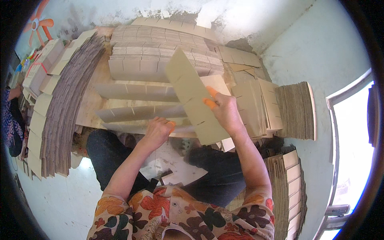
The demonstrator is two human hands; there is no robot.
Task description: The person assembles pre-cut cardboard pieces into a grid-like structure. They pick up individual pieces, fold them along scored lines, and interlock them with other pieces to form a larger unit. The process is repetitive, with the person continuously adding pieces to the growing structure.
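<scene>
My right hand (pixel 226 111), with orange covers on its fingertips, grips a long tan cardboard strip (pixel 192 96) cut with short slots. That strip is held up at a slant over the low wooden board. Curled fingers show on my left hand (pixel 158 132), which has an orange cover on one digit. It is at the nearest of several slotted strips standing on edge; what its fingers pinch, if anything, is hidden. Behind it stand a middle strip (pixel 140 113) and a farther strip (pixel 138 91), roughly parallel. More loose strips (pixel 248 106) lean to the right of my right hand.
Dense rows of slotted cardboard (pixel 138 70) fill the back of the board (pixel 94 110). Tall stacks stand at the left (pixel 68 100), far right (pixel 296 112) and near right (pixel 280 192). An orange fan (pixel 36 24) and another person's arm (pixel 15 93) are at the left.
</scene>
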